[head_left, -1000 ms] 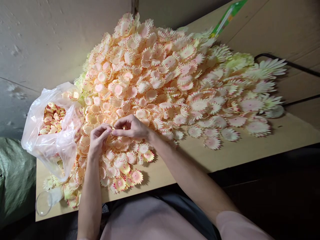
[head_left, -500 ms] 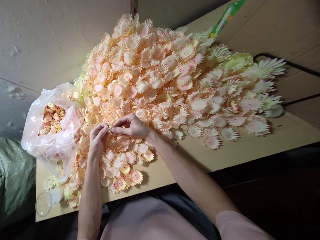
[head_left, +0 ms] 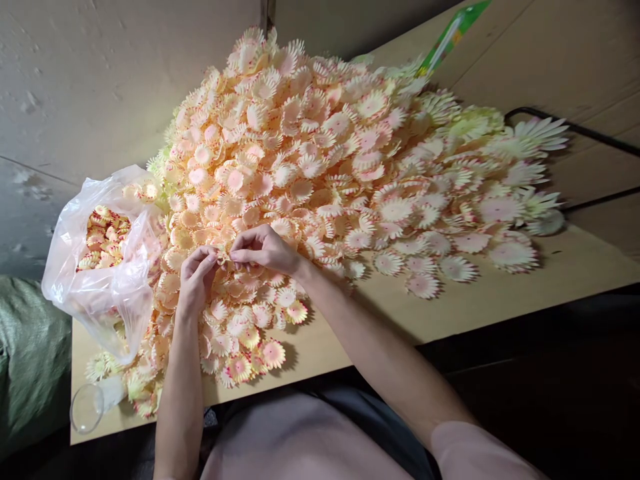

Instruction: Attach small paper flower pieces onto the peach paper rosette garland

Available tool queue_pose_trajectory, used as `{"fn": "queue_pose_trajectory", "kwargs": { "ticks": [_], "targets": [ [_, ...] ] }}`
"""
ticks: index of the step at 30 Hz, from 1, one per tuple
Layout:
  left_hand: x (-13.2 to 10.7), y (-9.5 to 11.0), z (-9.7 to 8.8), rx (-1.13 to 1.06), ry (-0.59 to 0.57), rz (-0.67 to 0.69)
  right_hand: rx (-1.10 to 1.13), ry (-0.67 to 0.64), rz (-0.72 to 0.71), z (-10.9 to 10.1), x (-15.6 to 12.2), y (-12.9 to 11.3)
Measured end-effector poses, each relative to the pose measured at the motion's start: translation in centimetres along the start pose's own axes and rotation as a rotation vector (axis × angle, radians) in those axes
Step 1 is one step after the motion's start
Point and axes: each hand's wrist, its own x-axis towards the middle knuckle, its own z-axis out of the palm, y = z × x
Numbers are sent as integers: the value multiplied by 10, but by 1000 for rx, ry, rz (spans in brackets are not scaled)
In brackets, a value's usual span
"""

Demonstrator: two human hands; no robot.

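A big heap of peach, pink and cream artificial flower heads point(head_left: 320, 153) covers the wooden table point(head_left: 475, 307). Over its near left part, my left hand point(head_left: 197, 280) and my right hand point(head_left: 265, 250) meet fingertip to fingertip. Both pinch a small flower piece point(head_left: 223, 257) between them; its shape is mostly hidden by the fingers. Loose flower heads lie under and around both wrists.
A clear plastic bag point(head_left: 107, 267) with small red-and-yellow flower centres sits at the left of the heap. A clear cup point(head_left: 87, 408) lies at the table's near left corner. A green packet point(head_left: 453, 33) lies at the far edge, and green cloth point(head_left: 27, 360) at the far left.
The hands stay pinched together at the same spot. The fingertips have shifted slightly upward and the right hand's fingers have curled in a little more.
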Motion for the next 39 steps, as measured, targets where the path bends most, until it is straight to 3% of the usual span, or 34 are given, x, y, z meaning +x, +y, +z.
{"fn": "queue_pose_trajectory", "kwargs": {
  "ticks": [10,20,23,28,32,39],
  "targets": [
    [1,2,4,-11,62,92,216,146,-62,-3,0,-3],
    [1,10,5,-82,132,183,507,156,-144,-11,-2,-7],
    [1,12,1,-74,142,229,412,189,-172,-15,-4,-10],
    [2,-3,-3,-5,-18,135,113,111,-117,-6,-1,-3],
    [2,-15,-8,94,64,71,13,48,-46,3,0,1],
    [2,-14,-9,305,162,120,21,49,-29,1,0,1]
  ]
}}
